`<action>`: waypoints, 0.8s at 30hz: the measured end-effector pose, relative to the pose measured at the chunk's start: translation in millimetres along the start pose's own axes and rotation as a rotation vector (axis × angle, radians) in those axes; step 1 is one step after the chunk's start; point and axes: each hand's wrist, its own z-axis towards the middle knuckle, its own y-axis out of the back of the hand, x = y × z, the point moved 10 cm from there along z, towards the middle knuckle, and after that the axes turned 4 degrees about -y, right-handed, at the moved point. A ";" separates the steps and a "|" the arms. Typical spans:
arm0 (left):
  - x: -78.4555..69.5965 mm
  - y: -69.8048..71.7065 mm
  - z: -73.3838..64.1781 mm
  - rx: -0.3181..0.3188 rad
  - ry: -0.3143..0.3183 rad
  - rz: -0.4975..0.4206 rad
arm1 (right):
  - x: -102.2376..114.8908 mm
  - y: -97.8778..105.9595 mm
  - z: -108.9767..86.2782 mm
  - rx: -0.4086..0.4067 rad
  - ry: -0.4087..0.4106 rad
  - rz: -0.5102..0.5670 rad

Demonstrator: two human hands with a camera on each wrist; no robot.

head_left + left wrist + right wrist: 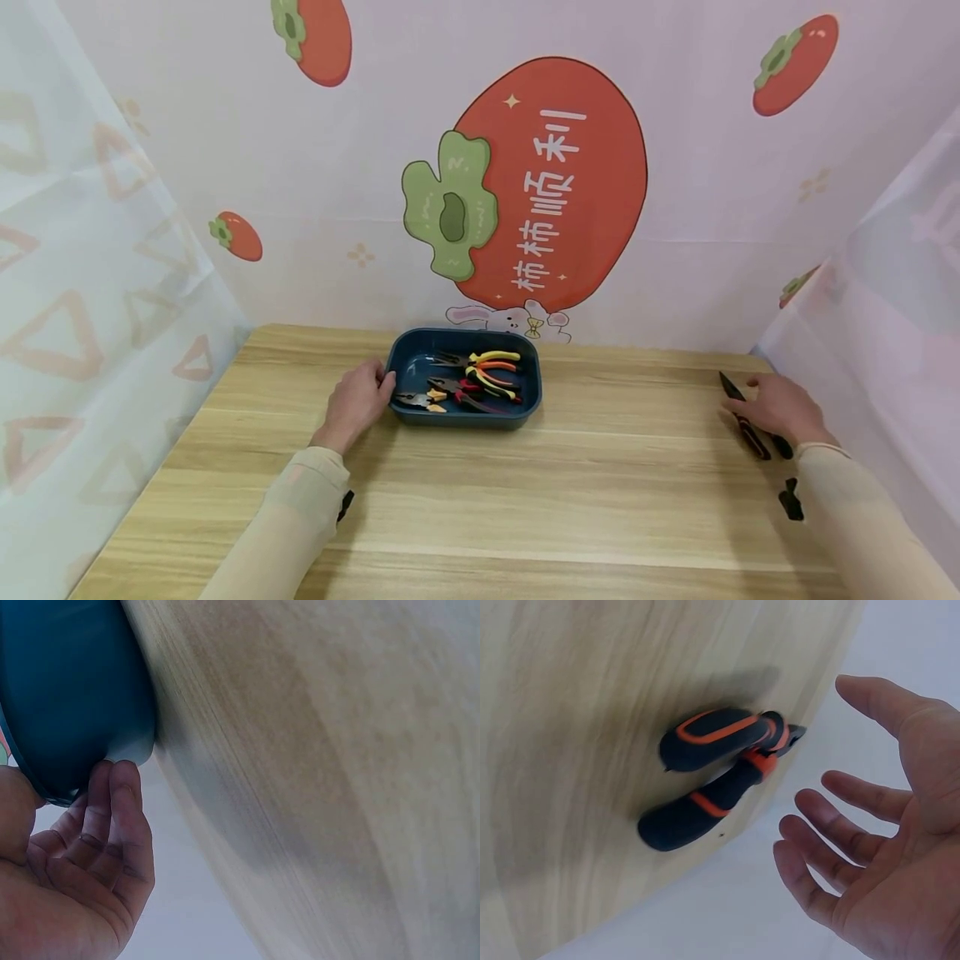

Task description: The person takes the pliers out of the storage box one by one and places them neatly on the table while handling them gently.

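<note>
A dark blue rectangular tub (pixel 465 421) stands on the table at the back, left of centre. My left hand (pixel 356 404) grips its left end; in the left wrist view, the thumb is at the rim and the fingertips (pixel 124 776) press the outer wall. Several pairs of pliers lie inside, among them one with yellow and orange handles (pixel 497 357) and a smaller cream-handled one (pixel 415 401). Far right, my right hand (pixel 780 408) hovers with spread fingers over pliers with black and orange handles (pixel 709 739), which lie on the wood, handles parted.
The wood-grain table (pixel 600 500) backs onto a pale sheet printed with persimmons (pixel 570 183). White printed sheets (pixel 67 333) also hang at both sides. The right-hand sheet (pixel 892 333) comes close to my right hand and sleeve.
</note>
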 end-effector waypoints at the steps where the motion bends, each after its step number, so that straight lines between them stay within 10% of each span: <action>1: 0.3 -0.3 -0.3 0.001 -0.001 -0.001 | 2.3 -0.1 0.3 0.000 0.003 0.001; 24: 0.0 -0.2 0.0 -0.006 -0.004 0.001 | 72.5 -0.6 4.8 -0.026 0.108 -0.001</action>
